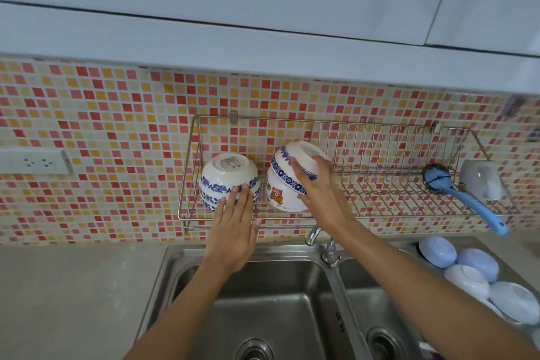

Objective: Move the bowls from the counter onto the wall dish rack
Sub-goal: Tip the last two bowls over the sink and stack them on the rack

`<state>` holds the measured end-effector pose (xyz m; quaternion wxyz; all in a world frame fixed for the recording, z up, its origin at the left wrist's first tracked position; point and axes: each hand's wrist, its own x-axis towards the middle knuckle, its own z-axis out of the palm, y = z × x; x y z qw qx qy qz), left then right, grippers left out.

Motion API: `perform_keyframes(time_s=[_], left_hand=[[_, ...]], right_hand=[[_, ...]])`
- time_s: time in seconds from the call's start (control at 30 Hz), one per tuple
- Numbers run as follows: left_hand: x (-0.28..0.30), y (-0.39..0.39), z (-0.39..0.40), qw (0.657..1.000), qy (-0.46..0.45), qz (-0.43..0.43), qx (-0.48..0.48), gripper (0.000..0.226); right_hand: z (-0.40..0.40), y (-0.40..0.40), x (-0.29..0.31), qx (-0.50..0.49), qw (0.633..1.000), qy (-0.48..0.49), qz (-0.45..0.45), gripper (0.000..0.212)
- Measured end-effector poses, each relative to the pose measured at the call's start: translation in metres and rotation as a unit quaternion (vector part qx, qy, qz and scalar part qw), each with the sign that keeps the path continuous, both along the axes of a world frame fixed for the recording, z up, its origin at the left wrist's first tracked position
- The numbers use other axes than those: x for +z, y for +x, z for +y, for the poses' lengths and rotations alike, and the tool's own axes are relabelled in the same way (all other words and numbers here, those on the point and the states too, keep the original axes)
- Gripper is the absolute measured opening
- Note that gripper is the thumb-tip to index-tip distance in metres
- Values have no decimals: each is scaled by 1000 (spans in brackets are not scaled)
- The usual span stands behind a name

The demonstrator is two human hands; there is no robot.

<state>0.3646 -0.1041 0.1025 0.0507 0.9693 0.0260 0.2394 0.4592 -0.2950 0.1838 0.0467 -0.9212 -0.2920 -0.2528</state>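
A wire wall dish rack (380, 215) hangs on the mosaic tiles above the sink. At its left end stands an upturned stack of white bowls with blue flower bands (226, 174); my left hand (233, 231) lies flat against its front, fingers spread. Beside it a bear-print bowl (280, 196) sits in the rack with blue-banded bowls (298, 158) tilted on top. My right hand (318, 190) grips those upper bowls from the right. Several pale blue and white bowls (467, 269) lie upside down on the counter at the far right.
A blue-handled brush (464, 196) and an upturned grey cup (482, 181) occupy the rack's right end. A double steel sink (280, 295) with a tap (328, 251) lies below the rack. A wall socket (38, 162) is at the left, cupboards overhead.
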Motion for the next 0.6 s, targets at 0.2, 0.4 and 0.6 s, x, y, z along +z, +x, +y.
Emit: perform_keyframes(time_s=[0.2, 0.4, 0.6], left_hand=[[0, 0, 0, 1000, 4, 1, 2, 61], [2, -1, -1, 1000, 4, -1, 3, 60], [2, -2, -1, 1000, -5, 7, 4, 61]], right_hand=[[9, 7, 0, 16, 997, -70, 34, 83], [12, 15, -2, 28, 993, -112, 40, 85], [9, 26, -7, 73, 988, -128, 44, 89]])
